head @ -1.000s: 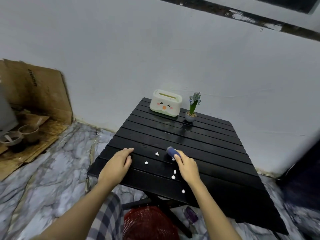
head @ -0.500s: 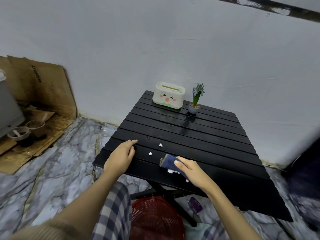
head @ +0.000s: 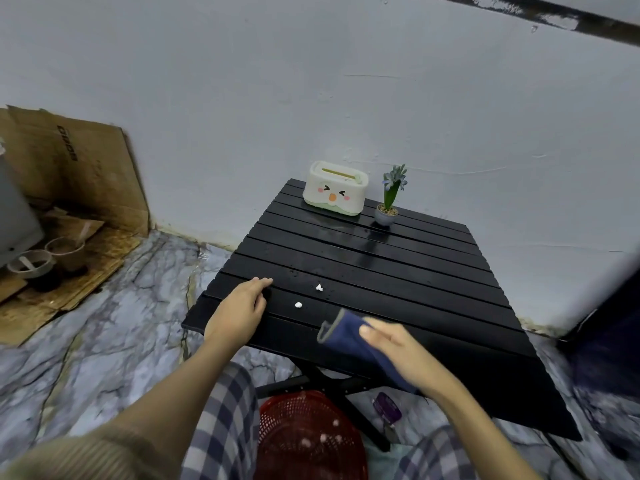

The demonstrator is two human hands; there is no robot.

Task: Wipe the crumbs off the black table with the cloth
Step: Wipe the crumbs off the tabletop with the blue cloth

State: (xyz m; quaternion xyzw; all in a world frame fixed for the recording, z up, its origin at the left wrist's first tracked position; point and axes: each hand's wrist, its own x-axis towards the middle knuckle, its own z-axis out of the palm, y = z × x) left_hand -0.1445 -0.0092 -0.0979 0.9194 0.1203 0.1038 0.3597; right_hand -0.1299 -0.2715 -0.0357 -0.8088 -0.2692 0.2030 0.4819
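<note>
The black slatted table [head: 398, 268] stands against the wall. Two white crumbs lie on its near left part, one crumb [head: 319, 287] farther back and another crumb [head: 298, 305] closer to me. My right hand [head: 401, 348] presses a dark blue cloth [head: 346, 336] at the table's front edge, just right of the crumbs. My left hand [head: 242, 310] rests flat on the near left corner, holding nothing. Pale crumbs lie blurred in the red basket [head: 308, 434] below the front edge.
A cream tissue box [head: 335, 188] with a cartoon face and a small potted plant [head: 389, 199] stand at the table's far edge. Cardboard [head: 69, 161] and bowls [head: 33, 266] sit at the left on the floor. A purple object [head: 387, 407] lies under the table.
My right hand has swept the cloth toward me to the front edge. Several crumbs that lay near the front are gone from the table; two remain. My left hand stayed put.
</note>
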